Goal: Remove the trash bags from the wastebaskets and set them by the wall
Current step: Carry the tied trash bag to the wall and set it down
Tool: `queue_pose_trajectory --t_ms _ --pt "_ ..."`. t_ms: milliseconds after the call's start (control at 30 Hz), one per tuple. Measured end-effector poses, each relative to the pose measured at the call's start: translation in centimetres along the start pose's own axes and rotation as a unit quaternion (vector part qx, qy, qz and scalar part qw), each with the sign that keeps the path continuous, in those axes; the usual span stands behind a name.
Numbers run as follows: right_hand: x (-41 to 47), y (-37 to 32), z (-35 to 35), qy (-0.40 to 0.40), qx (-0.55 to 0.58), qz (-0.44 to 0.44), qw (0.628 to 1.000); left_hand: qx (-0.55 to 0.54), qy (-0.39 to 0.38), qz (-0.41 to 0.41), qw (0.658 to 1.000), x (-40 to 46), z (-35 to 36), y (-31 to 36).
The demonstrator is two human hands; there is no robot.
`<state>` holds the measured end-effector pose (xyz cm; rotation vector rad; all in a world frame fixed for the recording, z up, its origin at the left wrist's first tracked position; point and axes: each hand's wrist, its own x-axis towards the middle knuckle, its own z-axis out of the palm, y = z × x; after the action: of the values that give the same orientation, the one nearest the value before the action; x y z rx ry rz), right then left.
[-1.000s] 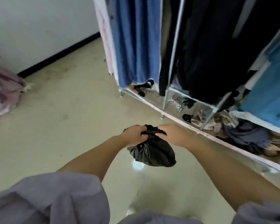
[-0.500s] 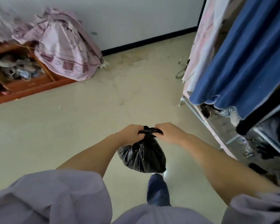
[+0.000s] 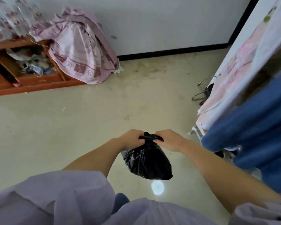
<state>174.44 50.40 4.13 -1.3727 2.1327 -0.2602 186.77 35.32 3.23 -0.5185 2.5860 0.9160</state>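
A small black trash bag [image 3: 148, 161] hangs in the air in front of me, above the pale floor. My left hand [image 3: 132, 138] and my right hand [image 3: 168, 139] both grip the gathered top of the bag, one on each side of its twisted neck. The bag is bulging and glossy. The white wall [image 3: 169, 21] with its black baseboard [image 3: 169, 51] lies ahead across the floor. No wastebasket is in view.
A low wooden shelf [image 3: 31, 82] full of clutter stands at the left by the wall, with a pink patterned cloth bundle [image 3: 81, 51] leaning on it. A clothes rack with a blue garment [image 3: 256, 127] and a pink cover [image 3: 237, 70] lines the right side. Wire hangers [image 3: 203, 90] lie by it.
My view has swung left from the clothes rack toward the wall and the wooden shelf. Both hands keep hold of the bag's top throughout.
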Motion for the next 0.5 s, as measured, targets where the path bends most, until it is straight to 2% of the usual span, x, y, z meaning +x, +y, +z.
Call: queue_pose_trajectory --t_ms 200,500 --pt "7.7 5.2 -6.0 0.011 -0.004 0.01 1.0 0.025 -0.003 0.02 0.999 10.8 -5.1 -0.2" --pt "21.2 14.3 -18.0 0.057 -0.035 0.093 0.993 0.083 -0.032 0.107 0.99 31.0 -16.9 1.6"
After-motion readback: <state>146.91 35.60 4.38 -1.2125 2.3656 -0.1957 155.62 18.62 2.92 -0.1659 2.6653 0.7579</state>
